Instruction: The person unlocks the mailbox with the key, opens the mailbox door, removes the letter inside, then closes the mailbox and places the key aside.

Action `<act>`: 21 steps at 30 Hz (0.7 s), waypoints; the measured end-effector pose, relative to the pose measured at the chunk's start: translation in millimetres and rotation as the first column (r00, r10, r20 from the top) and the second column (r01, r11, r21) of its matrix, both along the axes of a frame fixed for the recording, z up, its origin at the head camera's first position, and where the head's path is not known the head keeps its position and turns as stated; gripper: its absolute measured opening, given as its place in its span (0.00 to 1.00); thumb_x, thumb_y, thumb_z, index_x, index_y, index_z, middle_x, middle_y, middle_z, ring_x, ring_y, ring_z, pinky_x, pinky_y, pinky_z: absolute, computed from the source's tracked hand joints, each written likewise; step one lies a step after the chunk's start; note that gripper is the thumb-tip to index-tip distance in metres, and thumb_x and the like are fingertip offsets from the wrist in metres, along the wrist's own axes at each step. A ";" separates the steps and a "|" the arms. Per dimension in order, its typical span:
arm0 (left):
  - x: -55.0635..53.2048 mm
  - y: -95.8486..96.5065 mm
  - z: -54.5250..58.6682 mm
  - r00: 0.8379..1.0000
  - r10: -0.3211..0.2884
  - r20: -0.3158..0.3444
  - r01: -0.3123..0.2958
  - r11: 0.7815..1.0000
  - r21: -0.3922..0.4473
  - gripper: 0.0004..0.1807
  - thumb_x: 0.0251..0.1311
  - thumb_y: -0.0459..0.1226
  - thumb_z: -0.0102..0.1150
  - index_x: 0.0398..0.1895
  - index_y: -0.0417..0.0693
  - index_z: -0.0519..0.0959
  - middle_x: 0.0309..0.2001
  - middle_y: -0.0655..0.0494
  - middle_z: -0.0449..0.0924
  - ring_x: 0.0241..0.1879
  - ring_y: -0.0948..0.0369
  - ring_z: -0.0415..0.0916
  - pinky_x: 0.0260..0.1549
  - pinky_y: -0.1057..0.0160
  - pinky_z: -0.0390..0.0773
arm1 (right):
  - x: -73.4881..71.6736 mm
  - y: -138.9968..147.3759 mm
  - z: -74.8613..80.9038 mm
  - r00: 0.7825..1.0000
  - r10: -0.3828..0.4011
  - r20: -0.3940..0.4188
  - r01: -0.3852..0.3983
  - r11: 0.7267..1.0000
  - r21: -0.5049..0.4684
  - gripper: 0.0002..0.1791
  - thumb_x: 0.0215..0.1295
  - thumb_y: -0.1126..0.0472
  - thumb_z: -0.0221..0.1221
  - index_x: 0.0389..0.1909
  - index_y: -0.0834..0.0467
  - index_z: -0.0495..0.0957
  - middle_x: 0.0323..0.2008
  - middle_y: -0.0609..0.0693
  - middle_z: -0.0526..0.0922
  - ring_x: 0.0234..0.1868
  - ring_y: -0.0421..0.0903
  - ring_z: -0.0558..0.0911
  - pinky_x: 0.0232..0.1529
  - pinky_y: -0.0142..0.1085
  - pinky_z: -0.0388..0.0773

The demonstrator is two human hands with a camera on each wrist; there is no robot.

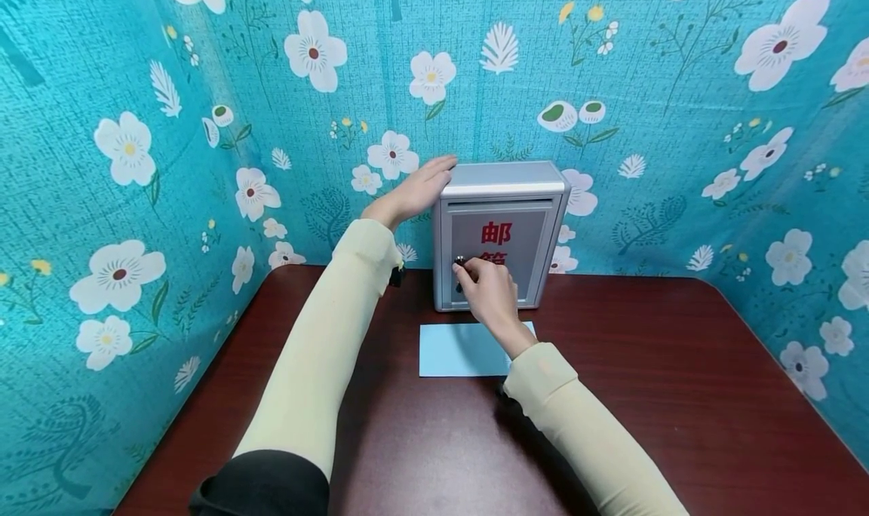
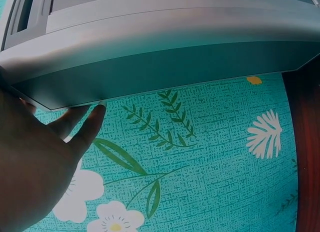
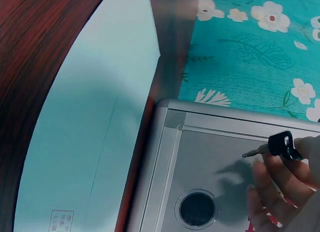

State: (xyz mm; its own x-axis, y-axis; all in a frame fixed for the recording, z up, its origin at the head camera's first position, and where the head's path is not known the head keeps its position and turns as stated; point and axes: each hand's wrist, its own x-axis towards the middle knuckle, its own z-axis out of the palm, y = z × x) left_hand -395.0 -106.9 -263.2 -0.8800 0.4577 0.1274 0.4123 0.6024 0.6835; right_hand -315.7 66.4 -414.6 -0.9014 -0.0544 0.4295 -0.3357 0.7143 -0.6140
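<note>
A grey metal mailbox with red lettering stands upright at the back of the table. My left hand rests at its upper left corner, fingers fairly straight. The left wrist view has that hand against the box's side, with some fingers behind the edge. In front of the door, my right hand pinches a small key with a black head. The key's metal tip seems apart from the door, where a shadow falls. A pale blue envelope lies flat on the table below the right forearm.
The dark red wooden table has rounded back corners. A blue floral cloth hangs behind it and along both sides. Near the mailbox top runs a narrow slot. A round dark window sits low in the door.
</note>
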 end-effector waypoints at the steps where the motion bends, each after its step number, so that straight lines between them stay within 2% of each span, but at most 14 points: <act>1: 0.4 0.1 0.0 1.000 -0.001 -0.001 0.001 1.000 0.002 0.31 0.83 0.50 0.28 0.84 0.56 0.49 0.83 0.61 0.41 0.82 0.60 0.35 0.79 0.52 0.44 | 0.4 -0.2 -0.3 0.999 -0.009 -0.037 0.010 1.000 0.022 0.16 0.75 0.47 0.59 0.37 0.53 0.88 0.25 0.45 0.84 0.24 0.43 0.77 0.26 0.41 0.73; 4: 1.1 0.0 0.2 1.000 -0.002 0.000 0.002 1.000 0.004 0.31 0.83 0.50 0.28 0.84 0.56 0.49 0.83 0.62 0.41 0.82 0.60 0.35 0.79 0.52 0.43 | 0.7 -0.4 -1.4 0.989 -0.016 -0.147 0.029 0.996 0.086 0.13 0.74 0.50 0.62 0.37 0.54 0.87 0.26 0.47 0.85 0.22 0.43 0.77 0.22 0.40 0.74; 9: 0.8 0.1 -0.7 1.000 -0.005 -0.001 0.005 1.000 0.002 0.31 0.83 0.50 0.27 0.84 0.56 0.48 0.84 0.61 0.40 0.82 0.60 0.34 0.79 0.53 0.43 | 0.2 -0.4 -3.9 0.955 0.004 -0.298 0.058 0.978 0.199 0.11 0.71 0.54 0.65 0.32 0.56 0.84 0.25 0.50 0.83 0.22 0.46 0.79 0.22 0.41 0.77; 15: -0.3 0.3 -1.9 1.000 -0.008 -0.003 0.008 1.000 0.000 0.31 0.83 0.50 0.27 0.84 0.55 0.48 0.84 0.61 0.40 0.82 0.60 0.34 0.79 0.53 0.43 | -1.5 -0.1 -6.8 0.909 0.034 -0.415 0.105 0.946 0.307 0.09 0.70 0.56 0.66 0.35 0.58 0.85 0.29 0.52 0.86 0.27 0.50 0.83 0.28 0.45 0.83; 21: 0.2 0.4 -0.5 1.000 -0.002 -0.009 0.002 1.000 -0.006 0.31 0.83 0.49 0.27 0.84 0.55 0.49 0.84 0.61 0.40 0.82 0.60 0.34 0.79 0.53 0.43 | -2.8 0.5 -8.5 0.872 0.068 -0.486 0.145 0.910 0.387 0.07 0.66 0.60 0.69 0.39 0.59 0.87 0.33 0.54 0.88 0.31 0.51 0.84 0.31 0.45 0.84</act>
State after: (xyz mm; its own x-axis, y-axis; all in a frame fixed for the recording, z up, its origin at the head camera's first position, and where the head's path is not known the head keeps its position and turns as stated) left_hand -394.8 -106.5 -263.7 -0.8778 0.4603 0.1328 0.4198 0.6055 0.6761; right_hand -318.5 66.9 -423.2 -0.5923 -0.2860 0.7532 -0.4767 0.8781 -0.0414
